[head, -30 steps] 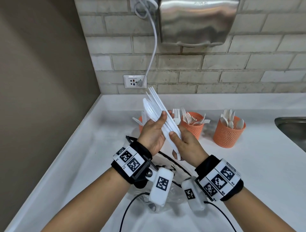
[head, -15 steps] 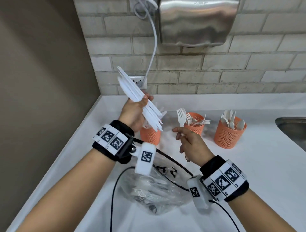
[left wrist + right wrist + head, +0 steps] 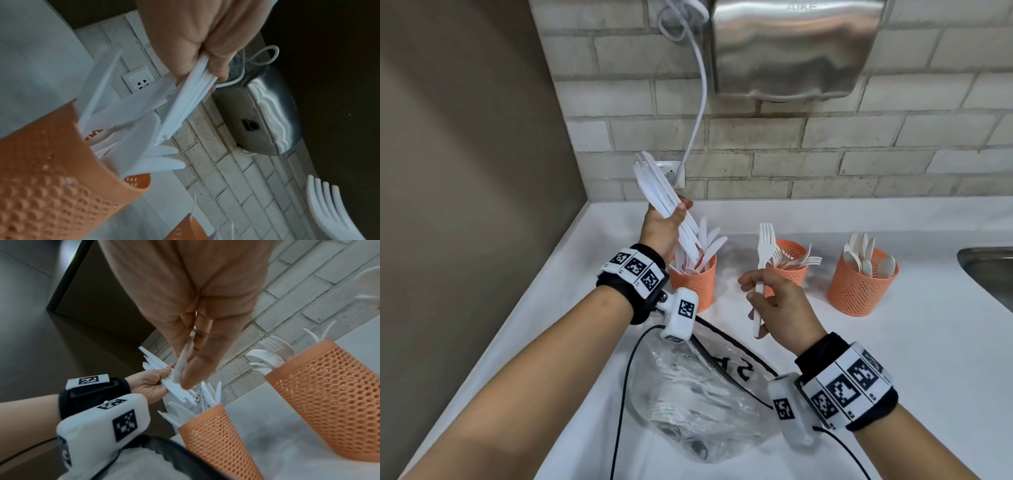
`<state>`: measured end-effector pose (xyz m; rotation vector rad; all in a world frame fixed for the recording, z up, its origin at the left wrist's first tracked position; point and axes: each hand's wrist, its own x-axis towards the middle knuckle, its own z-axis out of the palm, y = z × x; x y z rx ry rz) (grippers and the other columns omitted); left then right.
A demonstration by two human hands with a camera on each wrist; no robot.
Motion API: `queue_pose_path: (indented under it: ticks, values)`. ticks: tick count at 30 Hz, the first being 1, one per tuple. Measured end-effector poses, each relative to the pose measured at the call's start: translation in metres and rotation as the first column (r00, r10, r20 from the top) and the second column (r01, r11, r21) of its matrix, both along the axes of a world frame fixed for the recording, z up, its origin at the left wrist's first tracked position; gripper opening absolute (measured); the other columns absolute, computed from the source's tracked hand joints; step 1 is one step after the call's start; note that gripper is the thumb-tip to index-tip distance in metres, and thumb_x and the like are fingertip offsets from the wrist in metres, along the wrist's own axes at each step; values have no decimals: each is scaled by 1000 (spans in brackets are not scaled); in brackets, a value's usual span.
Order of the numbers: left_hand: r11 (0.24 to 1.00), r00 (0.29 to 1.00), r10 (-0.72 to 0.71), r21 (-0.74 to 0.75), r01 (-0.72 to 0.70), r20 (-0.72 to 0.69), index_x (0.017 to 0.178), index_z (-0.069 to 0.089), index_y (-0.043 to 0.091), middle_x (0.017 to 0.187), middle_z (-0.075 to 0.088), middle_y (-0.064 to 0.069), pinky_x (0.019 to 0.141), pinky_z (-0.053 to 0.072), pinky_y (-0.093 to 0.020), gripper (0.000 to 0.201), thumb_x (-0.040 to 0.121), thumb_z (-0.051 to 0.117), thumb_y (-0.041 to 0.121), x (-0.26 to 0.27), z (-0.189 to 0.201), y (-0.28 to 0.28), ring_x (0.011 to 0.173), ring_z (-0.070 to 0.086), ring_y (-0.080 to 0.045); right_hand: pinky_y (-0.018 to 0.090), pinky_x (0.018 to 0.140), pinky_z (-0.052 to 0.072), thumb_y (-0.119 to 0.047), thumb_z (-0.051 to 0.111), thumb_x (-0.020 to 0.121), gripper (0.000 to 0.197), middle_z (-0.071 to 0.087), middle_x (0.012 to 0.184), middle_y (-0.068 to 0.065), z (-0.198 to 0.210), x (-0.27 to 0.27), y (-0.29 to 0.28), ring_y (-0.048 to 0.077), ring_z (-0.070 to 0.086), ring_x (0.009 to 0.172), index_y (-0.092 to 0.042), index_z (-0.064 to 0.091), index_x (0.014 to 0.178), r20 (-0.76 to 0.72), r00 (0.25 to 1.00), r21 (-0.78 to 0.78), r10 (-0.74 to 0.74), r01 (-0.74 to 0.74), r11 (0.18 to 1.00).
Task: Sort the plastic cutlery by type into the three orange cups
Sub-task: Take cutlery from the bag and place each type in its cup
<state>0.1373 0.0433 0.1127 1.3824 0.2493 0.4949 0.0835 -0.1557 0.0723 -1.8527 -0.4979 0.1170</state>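
My left hand [image 3: 666, 226] grips a bundle of white plastic knives [image 3: 661, 195], tilted with the lower ends dipping into the left orange cup [image 3: 697, 281], which holds knives. In the left wrist view the bundle [image 3: 185, 104] sits just above that cup [image 3: 51, 186]. My right hand [image 3: 774, 301] holds one white fork [image 3: 764, 253] upright, tines up, in front of the middle orange cup [image 3: 789, 267], which holds forks. The right orange cup [image 3: 863, 287] holds spoons. In the right wrist view the fork handle [image 3: 186, 353] is pinched between my fingers.
A clear plastic bag [image 3: 698, 394] with more white cutlery lies on the white counter [image 3: 893, 359] near me, crossed by black cables. A steel sink edge [image 3: 986, 270] is at the right. A hand dryer [image 3: 791, 48] and its cord hang on the brick wall above a socket.
My hands have parted: the left carried the knife bundle left, up and then down into the left cup. The right drew one fork out and holds it by the middle cup.
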Motion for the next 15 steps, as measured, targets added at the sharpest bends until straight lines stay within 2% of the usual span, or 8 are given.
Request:
queue_pose_path:
  ticks: [3,6,9,11,13,15]
  values:
    - [993,1000,-22,114,24,-17,103,59,6,99,63,-3,88,47,-31,14,91,52,4,5,-1,-3,93,57,-19,33,39,50,3,48,88,39,55,91,-1,-2,2,1,0,54,47,-35,55,81,-5,1000,-5,-8,8,1000]
    - [965,999,-7,262,18,-45,111,60,-1,106,63,-6,79,47,-18,23,89,55,1,7,-1,-8,95,57,-15,33,40,50,2,48,88,39,56,92,0,-2,3,1,0,54,47,-35,55,79,-10,1000,-6,-16,16,1000]
    - [913,997,82,402,-71,-9,116,56,-2,109,65,-11,85,44,-21,27,89,53,2,9,-2,-6,95,58,-17,33,41,50,2,48,88,39,56,91,-1,-2,3,0,-1,54,47,-35,55,79,-14,1000,-7,-16,16,1000]
    - [870,995,97,483,-98,26,119,53,0,108,66,-14,84,42,-19,30,89,52,2,9,-3,-4,96,59,-19,33,41,50,2,48,88,39,56,91,-2,-1,3,0,-1,54,47,-35,55,79,-15,1000,-3,-16,16,1000]
    - [849,998,48,525,-55,26,123,50,2,107,66,-13,85,42,-19,33,90,51,2,6,-5,-7,96,59,-17,32,40,50,2,48,88,38,55,91,-2,-1,3,0,0,54,47,-34,55,80,-12,1000,-1,-14,14,1000]
    - [813,1000,-10,582,2,10,126,47,4,110,67,-14,90,45,-23,36,90,51,2,3,-6,-10,100,61,-20,32,40,50,2,48,88,37,55,91,-1,-2,2,1,0,53,47,-33,56,81,-10,1000,-3,-11,11,1000]
